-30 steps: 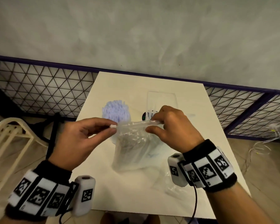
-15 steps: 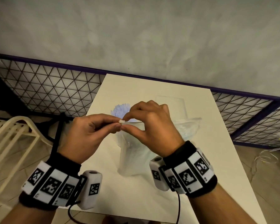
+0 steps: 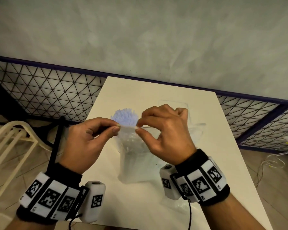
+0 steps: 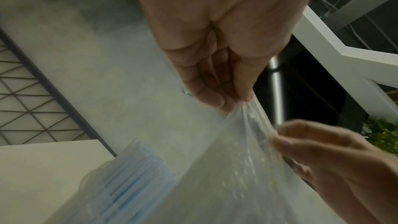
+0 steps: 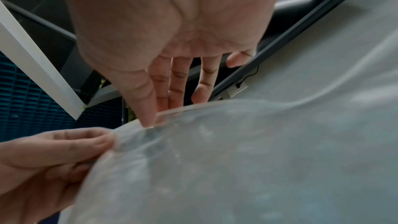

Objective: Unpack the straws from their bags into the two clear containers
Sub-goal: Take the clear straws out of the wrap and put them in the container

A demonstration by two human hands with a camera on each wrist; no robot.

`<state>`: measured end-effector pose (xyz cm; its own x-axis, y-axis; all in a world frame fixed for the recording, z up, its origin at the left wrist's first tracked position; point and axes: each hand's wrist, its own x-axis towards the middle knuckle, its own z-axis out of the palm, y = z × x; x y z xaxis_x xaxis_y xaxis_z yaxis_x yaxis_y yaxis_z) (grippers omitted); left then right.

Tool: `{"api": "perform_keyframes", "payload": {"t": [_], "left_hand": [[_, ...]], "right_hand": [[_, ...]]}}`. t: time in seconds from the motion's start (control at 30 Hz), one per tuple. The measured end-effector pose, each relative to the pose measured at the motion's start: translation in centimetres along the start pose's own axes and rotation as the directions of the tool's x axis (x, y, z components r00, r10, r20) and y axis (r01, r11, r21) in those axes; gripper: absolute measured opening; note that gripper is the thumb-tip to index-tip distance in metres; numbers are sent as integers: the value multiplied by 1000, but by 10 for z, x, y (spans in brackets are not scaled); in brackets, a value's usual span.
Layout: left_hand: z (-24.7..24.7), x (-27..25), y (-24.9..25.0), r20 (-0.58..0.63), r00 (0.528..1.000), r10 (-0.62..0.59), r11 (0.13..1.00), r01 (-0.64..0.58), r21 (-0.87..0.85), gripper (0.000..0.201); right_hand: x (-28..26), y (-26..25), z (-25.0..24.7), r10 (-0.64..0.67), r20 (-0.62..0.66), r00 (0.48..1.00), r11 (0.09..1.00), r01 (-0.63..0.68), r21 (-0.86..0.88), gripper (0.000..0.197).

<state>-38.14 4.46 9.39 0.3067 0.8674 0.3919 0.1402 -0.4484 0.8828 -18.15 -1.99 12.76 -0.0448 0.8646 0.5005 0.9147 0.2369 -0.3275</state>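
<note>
1. The left hand point(image 3: 83, 143) and the right hand point(image 3: 166, 135) each pinch the top edge of the clear bag point(image 3: 136, 156).
2. The bag hangs down between them, above the bench point(image 3: 214, 146).
3. The hands are close together at one corner, so pulling apart should open it.
4. Blue straws point(image 3: 124, 117) already stand in a container just behind.

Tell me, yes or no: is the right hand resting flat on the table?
No, the right hand pinches the plastic bag's top edge above the table.
</note>
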Motion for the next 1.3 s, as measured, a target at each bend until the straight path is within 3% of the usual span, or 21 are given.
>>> {"api": "perform_keyframes", "payload": {"t": [0.17, 0.33, 0.47, 0.53, 0.57, 0.67, 0.77, 0.87, 0.97, 1.03, 1.07, 1.17, 1.23, 1.3], "left_hand": [[-10, -5, -12, -63, 997, -48, 999, 48, -2, 15], [-15, -8, -22, -102, 990, -99, 995, 98, -17, 8], [-19, -9, -25, -114, 984, -140, 990, 135, -47, 5], [-18, -8, -23, -118, 978, -169, 985, 163, -64, 3], [-17, -8, -20, -120, 976, -179, 983, 172, -70, 11], [-9, -6, -2, -88, 981, -173, 983, 167, -79, 27], [8, -3, 16, -17, 994, -112, 991, 113, 68, 19], [16, -2, 27, 131, 991, 10, 939, -54, 340, 27], [16, -7, 32, 256, 956, -146, 825, -25, 564, 38], [13, -9, 28, 276, 908, -316, 745, 57, 665, 44], [12, -10, 27, 300, 880, -368, 746, 86, 660, 51], [13, -7, 28, 368, 798, -477, 823, 259, 505, 64], [16, -6, 29, 391, 739, -549, 833, 445, 329, 63], [19, -3, 30, 423, 704, -570, 815, 549, 185, 61]], "right_hand": [[-14, 47, -25, 73, 14, 997, 991, -71, -111, 11], [-27, 92, -57, 114, -38, 993, 975, -120, -185, 20], [-33, 111, -74, 135, -45, 990, 970, -141, -199, 16], [-35, 111, -75, 97, -31, 995, 986, -100, -132, 13], [-35, 109, -74, 95, -19, 995, 993, -96, -63, 11], [-34, 93, -70, 176, 30, 984, 961, -179, 210, 6], [-28, 71, -61, 189, 65, 980, 904, -200, 378, 8], [-28, 58, -45, 121, 192, 974, 960, -163, 226, 11], [-34, 54, -36, 195, 318, 928, 979, -206, 2, 26], [-37, 52, -40, 260, 417, 871, 961, -274, -28, 42], [-39, 50, -43, 262, 486, 834, 955, -297, -5, 54], [-40, 48, -49, 190, 675, 713, 921, -368, 130, 85], [-40, 51, -50, 170, 725, 668, 878, -436, 196, 93], [-39, 53, -47, 169, 740, 651, 816, -514, 265, 91]]}}
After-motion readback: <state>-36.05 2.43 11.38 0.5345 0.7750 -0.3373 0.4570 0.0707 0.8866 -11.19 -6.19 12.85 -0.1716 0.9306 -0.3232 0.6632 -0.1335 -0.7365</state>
